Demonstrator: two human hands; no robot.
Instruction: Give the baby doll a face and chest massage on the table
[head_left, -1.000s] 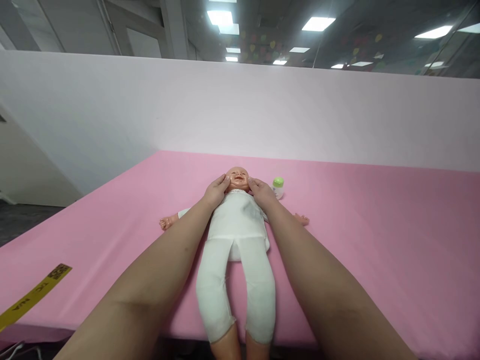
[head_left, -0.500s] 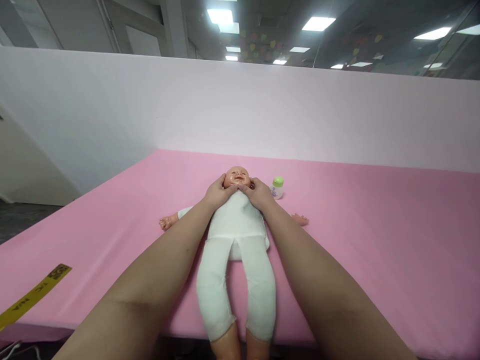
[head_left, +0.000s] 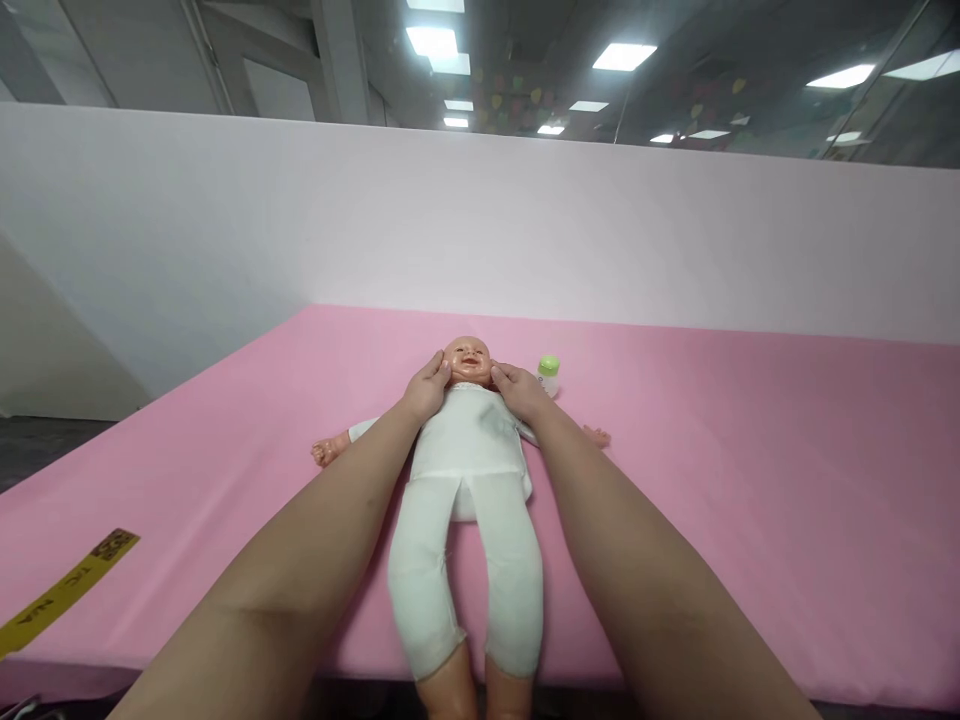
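Note:
A baby doll (head_left: 469, 435) with a white cloth body lies on its back on a pink-covered table (head_left: 712, 480), its arms spread and its feet toward me. My left hand (head_left: 430, 388) rests against the left side of the doll's head, thumb at the cheek. On the other side, my right hand (head_left: 519, 390) touches the right cheek with its thumb. The fingers of both hands are partly hidden beside the head, so their grip is unclear. Just beyond my right hand stands a small clear jar (head_left: 548, 374) with a green lid.
A yellow strip (head_left: 67, 592) with printed marks lies at the table's near left. A white wall (head_left: 525, 230) rises behind the table, with glass above it. Cables show below the front left edge.
My thumbs have moved apart, from under the doll's chin out to its cheeks. The chin and neck edge now show. The view has shifted slightly.

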